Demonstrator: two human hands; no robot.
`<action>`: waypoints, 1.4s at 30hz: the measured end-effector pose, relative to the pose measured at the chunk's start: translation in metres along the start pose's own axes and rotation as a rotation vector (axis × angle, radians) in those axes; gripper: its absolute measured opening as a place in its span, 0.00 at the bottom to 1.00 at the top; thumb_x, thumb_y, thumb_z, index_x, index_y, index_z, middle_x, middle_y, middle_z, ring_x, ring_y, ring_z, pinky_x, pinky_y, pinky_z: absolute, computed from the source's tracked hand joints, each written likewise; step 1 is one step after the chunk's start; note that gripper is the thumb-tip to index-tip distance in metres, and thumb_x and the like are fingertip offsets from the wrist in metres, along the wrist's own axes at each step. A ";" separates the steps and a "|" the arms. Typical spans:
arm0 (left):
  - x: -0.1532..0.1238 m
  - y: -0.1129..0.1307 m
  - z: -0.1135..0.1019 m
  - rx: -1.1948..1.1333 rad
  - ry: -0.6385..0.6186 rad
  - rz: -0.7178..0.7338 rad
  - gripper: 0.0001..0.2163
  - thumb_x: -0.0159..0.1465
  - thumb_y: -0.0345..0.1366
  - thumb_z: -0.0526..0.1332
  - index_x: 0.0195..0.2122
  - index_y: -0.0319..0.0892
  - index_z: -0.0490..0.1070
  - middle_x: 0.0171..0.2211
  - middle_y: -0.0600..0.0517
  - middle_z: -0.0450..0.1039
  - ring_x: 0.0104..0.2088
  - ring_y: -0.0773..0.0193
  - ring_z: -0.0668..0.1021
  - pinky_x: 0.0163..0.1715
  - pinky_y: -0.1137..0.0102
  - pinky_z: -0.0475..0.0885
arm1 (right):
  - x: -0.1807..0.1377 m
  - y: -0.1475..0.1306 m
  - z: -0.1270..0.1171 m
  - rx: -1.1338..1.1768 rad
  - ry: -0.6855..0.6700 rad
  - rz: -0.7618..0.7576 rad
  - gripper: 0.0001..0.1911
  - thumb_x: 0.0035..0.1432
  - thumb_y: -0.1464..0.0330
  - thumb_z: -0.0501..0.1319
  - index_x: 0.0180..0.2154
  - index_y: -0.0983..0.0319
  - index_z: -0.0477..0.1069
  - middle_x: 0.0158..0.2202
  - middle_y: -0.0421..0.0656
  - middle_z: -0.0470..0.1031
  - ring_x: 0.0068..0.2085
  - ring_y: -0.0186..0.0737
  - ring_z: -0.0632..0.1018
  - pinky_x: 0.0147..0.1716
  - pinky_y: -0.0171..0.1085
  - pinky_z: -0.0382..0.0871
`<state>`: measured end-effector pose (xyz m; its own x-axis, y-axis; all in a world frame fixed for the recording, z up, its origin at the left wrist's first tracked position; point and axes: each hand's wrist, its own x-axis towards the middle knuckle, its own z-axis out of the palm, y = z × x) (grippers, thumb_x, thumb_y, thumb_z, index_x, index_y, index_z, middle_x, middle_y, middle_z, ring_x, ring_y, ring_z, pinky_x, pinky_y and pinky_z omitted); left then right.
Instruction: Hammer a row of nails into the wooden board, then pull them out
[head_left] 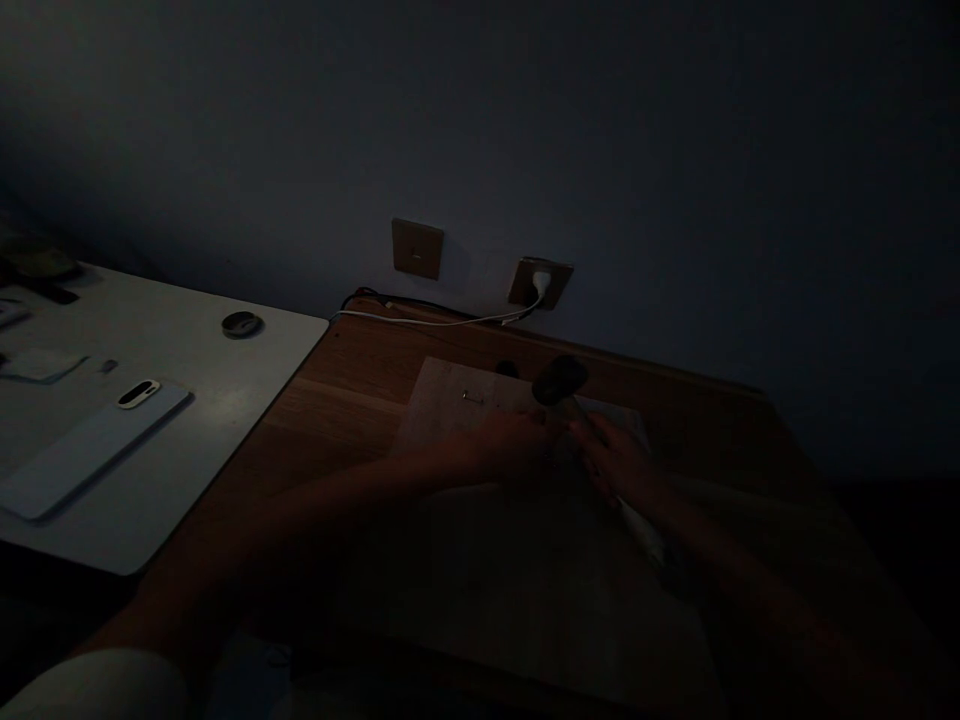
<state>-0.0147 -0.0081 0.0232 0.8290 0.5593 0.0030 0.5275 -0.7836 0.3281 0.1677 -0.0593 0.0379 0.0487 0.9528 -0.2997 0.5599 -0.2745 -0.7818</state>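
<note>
The scene is very dark. My right hand (619, 455) grips a hammer (561, 380) by its pale handle, the dark head pointing up and away from me. Close beside the hammer head, my left hand (514, 445) is closed over a pale flat board (435, 405). Whatever its fingers pinch is too dark to make out. A small metal piece, perhaps a nail or hook (472, 397), shows on the board left of the hammer. The board lies on a wooden table (337, 375), and my forearms hide part of it.
On the left, a white table (187, 430) holds a phone (97, 450), a roll of tape (241, 324) and several dim items. Behind, the wall carries a socket with a white plug (541, 283) and a second plate (417, 249). A white cable (420, 322) runs along the back edge.
</note>
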 end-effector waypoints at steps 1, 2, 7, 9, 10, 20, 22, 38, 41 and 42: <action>0.001 0.000 -0.001 -0.031 -0.022 -0.004 0.15 0.66 0.35 0.62 0.52 0.36 0.70 0.46 0.39 0.78 0.41 0.51 0.82 0.31 0.66 0.74 | 0.000 0.002 0.000 0.008 0.000 0.003 0.22 0.60 0.45 0.55 0.39 0.58 0.65 0.18 0.29 0.61 0.12 0.30 0.63 0.08 0.31 0.55; 0.002 0.001 -0.003 -0.054 -0.041 -0.010 0.16 0.65 0.36 0.63 0.52 0.37 0.70 0.47 0.39 0.78 0.41 0.51 0.82 0.31 0.65 0.75 | 0.001 0.005 0.000 0.015 0.003 0.012 0.22 0.60 0.45 0.55 0.38 0.57 0.64 0.18 0.29 0.61 0.12 0.30 0.63 0.08 0.31 0.55; 0.004 0.011 -0.009 -0.089 -0.131 -0.038 0.11 0.65 0.31 0.60 0.48 0.37 0.74 0.45 0.40 0.79 0.41 0.52 0.82 0.33 0.66 0.75 | 0.004 0.015 0.002 0.038 0.005 0.028 0.21 0.60 0.46 0.55 0.38 0.57 0.64 0.18 0.29 0.61 0.11 0.30 0.64 0.08 0.31 0.55; 0.004 0.013 -0.011 -0.113 -0.137 -0.020 0.10 0.64 0.30 0.60 0.47 0.38 0.75 0.42 0.42 0.80 0.39 0.53 0.82 0.33 0.67 0.74 | 0.004 0.015 0.004 0.035 0.002 0.023 0.21 0.60 0.46 0.55 0.37 0.57 0.64 0.18 0.29 0.62 0.11 0.30 0.64 0.08 0.31 0.56; 0.003 0.012 -0.012 -0.131 -0.127 -0.011 0.10 0.64 0.29 0.61 0.46 0.39 0.75 0.41 0.43 0.80 0.38 0.54 0.82 0.32 0.68 0.73 | 0.003 0.015 0.004 0.035 0.002 0.027 0.21 0.60 0.46 0.55 0.37 0.57 0.65 0.18 0.30 0.62 0.12 0.30 0.64 0.08 0.31 0.56; -0.031 -0.060 -0.026 -0.353 0.173 0.042 0.09 0.61 0.25 0.61 0.39 0.40 0.78 0.38 0.49 0.80 0.36 0.64 0.80 0.38 0.72 0.71 | -0.005 0.004 -0.001 0.215 -0.037 0.069 0.30 0.51 0.40 0.61 0.40 0.57 0.64 0.17 0.28 0.62 0.11 0.30 0.61 0.07 0.31 0.54; -0.037 -0.075 -0.027 -0.385 0.303 -0.033 0.08 0.61 0.27 0.61 0.39 0.41 0.78 0.38 0.50 0.80 0.37 0.64 0.80 0.39 0.72 0.72 | -0.005 0.001 0.001 0.241 -0.047 0.067 0.30 0.50 0.40 0.62 0.41 0.58 0.65 0.17 0.28 0.62 0.11 0.29 0.61 0.07 0.31 0.54; -0.037 -0.103 0.007 -0.361 0.432 -0.130 0.07 0.62 0.29 0.62 0.39 0.42 0.79 0.37 0.51 0.82 0.38 0.62 0.82 0.41 0.71 0.73 | -0.004 -0.012 0.013 0.262 -0.087 0.095 0.26 0.52 0.43 0.61 0.39 0.57 0.64 0.18 0.28 0.62 0.12 0.28 0.60 0.07 0.30 0.54; -0.037 -0.102 0.009 -0.296 0.443 -0.101 0.08 0.63 0.29 0.62 0.40 0.42 0.79 0.38 0.49 0.81 0.40 0.60 0.81 0.43 0.69 0.73 | -0.002 -0.013 0.016 0.276 -0.101 0.083 0.25 0.53 0.44 0.61 0.39 0.57 0.64 0.18 0.28 0.62 0.12 0.28 0.60 0.07 0.30 0.55; -0.037 -0.102 0.009 -0.288 0.448 -0.104 0.07 0.63 0.29 0.62 0.40 0.42 0.79 0.39 0.49 0.81 0.41 0.60 0.80 0.43 0.69 0.72 | -0.002 -0.013 0.018 0.277 -0.105 0.080 0.25 0.54 0.44 0.61 0.40 0.57 0.64 0.18 0.28 0.62 0.12 0.28 0.60 0.07 0.30 0.55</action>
<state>-0.0970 0.0486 -0.0191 0.5813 0.7399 0.3387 0.4784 -0.6474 0.5933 0.1456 -0.0594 0.0393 -0.0100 0.9123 -0.4094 0.3106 -0.3863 -0.8685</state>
